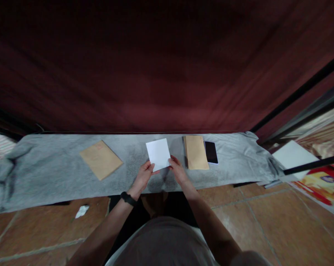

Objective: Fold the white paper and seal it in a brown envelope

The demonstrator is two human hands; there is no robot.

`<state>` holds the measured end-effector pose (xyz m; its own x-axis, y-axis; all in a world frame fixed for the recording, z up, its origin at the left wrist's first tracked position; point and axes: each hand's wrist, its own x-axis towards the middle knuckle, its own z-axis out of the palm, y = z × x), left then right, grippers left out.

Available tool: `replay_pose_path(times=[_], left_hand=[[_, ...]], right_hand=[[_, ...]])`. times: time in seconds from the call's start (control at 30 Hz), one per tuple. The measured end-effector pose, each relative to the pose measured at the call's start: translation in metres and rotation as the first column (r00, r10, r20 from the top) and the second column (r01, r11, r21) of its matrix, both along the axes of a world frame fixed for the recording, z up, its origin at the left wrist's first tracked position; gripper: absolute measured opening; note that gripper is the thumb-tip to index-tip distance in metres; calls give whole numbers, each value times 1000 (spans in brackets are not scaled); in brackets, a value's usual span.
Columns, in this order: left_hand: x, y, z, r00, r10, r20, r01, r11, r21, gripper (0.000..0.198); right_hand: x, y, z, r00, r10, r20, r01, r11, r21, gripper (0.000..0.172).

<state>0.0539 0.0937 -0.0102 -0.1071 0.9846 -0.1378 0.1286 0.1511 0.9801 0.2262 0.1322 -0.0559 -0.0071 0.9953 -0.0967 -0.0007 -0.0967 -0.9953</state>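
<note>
Pinching white paper sheet (158,152) in left hand (142,177) and right hand (178,172), near frame centre.
Apparently at a handling step; likely to need even finger pressure next.

Shows as a plain white, nearly square sheet (158,153), slightly askew, gripped near both closer corners over the desk (61,159).

Smooth matt paper sheet (158,153), glossy phone screen (211,152), cloth-covered bench (136,147)
</note>
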Motion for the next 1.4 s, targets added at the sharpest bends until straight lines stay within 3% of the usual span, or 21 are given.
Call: replay_pose_path(times=[0.13, 0.33, 0.53, 0.6, 0.7, 0.8, 0.9, 0.97, 1.03, 1.13, 1.23, 1.4], left_hand=[[7, -7, -4, 996, 17, 92, -9, 996, -87, 34], [5, -14, -3, 973, 57, 222, -8, 976, -216, 39], [22, -41, -3, 954, -8, 299, 115, 933, -340, 42], [26, -47, -2, 980, -86, 182, 137, 946, -294, 40], [26, -46, 0, 961, -133, -241, 139, 990, 7, 33], [21, -31, -3, 779, -14, -627, 222, 941, 255, 37], [19, -17, -18, 515, 44, -856, 283, 934, 217, 49], [19, -13, -30, 394, 45, -918, 271, 948, 163, 54], [20, -12, -39, 342, 39, -939, 258, 957, 134, 57], [20, -13, -46, 320, 19, -947, 263, 959, 108, 57], [18, -14, -48, 313, -10, -950, 280, 957, 82, 57], [9, -15, -53, 329, 44, -943, 242, 962, 129, 58]], right_hand=[[-2, -8, 5, 990, 66, -125, -78, 992, -100, 45], [4, -4, 4, 998, 64, -26, -66, 995, -73, 38], [14, 21, 9, 984, 90, 152, -95, 995, 28, 32], [17, 30, 13, 963, 138, 232, -155, 986, 58, 26], [15, 44, 17, 910, 209, 359, -257, 962, 92, 14], [9, 55, 19, 844, 236, 481, -321, 941, 102, 12], [4, 59, 21, 780, 213, 589, -331, 938, 99, 17], [1, 54, 21, 747, 165, 644, -299, 948, 104, 25], [-4, 41, 19, 709, 87, 700, -254, 957, 138, 34], [-16, 9, 11, 598, -35, 801, -281, 927, 249, 40], [-26, -22, -1, 508, -20, 861, -434, 858, 276, 45], [-19, -37, -9, 418, -80, 905, -392, 883, 259, 55]])
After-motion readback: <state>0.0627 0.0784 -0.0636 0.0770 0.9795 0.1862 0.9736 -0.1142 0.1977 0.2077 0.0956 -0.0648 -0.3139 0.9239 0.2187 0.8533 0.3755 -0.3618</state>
